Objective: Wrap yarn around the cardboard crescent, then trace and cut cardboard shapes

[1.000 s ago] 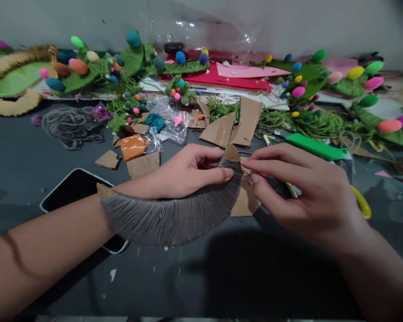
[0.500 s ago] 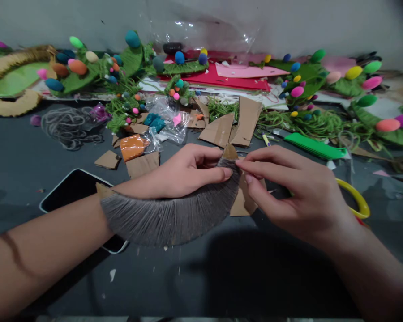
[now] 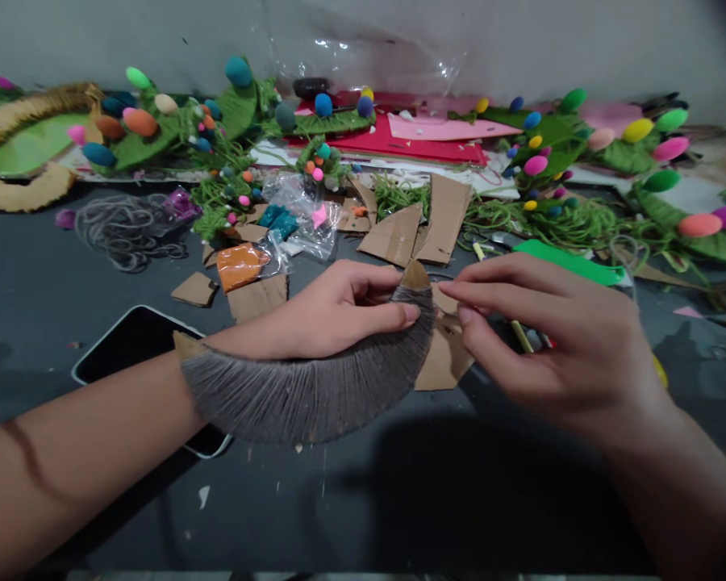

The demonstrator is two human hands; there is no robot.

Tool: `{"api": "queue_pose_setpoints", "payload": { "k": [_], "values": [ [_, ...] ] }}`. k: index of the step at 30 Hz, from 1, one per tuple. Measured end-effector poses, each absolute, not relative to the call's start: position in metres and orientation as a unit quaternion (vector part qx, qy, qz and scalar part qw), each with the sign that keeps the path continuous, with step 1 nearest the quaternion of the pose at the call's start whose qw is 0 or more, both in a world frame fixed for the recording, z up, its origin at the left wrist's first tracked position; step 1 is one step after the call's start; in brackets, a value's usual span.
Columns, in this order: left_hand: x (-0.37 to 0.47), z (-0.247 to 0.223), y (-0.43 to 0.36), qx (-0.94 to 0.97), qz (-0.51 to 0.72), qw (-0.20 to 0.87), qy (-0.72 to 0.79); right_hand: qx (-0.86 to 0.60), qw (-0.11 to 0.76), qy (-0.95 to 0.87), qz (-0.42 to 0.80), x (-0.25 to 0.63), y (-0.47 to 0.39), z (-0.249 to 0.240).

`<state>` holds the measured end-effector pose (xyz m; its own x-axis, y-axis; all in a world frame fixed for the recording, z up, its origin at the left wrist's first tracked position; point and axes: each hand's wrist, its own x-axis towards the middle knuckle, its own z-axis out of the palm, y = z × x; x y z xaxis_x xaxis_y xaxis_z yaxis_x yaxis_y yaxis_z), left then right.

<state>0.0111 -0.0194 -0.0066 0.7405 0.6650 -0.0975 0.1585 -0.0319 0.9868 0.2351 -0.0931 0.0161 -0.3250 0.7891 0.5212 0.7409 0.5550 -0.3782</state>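
Grey yarn-wrapped crescent [image 3: 315, 395]: positioned above the table [image 3: 266, 516], its right end clamped between thumb and fingers of the left hand [image 3: 344, 315]. The right hand [image 3: 550, 327] has thumb and forefinger close together beside that end; whether they pinch a strand cannot be told. Wraps could slip off the tapered tip if thumb pressure eases. Cardboard scrap [image 3: 441, 359] below could snag loose yarn. A phone [image 3: 130, 347] lies under the left forearm.

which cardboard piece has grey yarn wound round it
The crescent gripped in the left hand: grey yarn covers it between two brown pointed tips, while the loose cardboard pieces on the table show bare brown.
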Motion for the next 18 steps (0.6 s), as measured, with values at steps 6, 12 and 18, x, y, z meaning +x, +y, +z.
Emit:
{"api": "queue_pose_setpoints", "payload": {
  "k": [6, 12, 18],
  "values": [
    [0.0112, -0.0077, -0.0209, 0.686, 0.202, 0.625, 0.312, -0.475, 0.314, -0.821, 0.047, 0.2345, -0.0952, 0.013],
    [0.0118, -0.0081, -0.02, 0.685, 0.202, 0.632, 0.301, -0.475, 0.297, -0.826, 0.06, 0.2311, -0.0966, 0.0103],
    [0.0125, -0.005, -0.0202, 0.683, 0.199, 0.633, 0.307, -0.468, 0.326, -0.821, 0.028, 0.2341, -0.0955, 0.0138]
  ]
}}
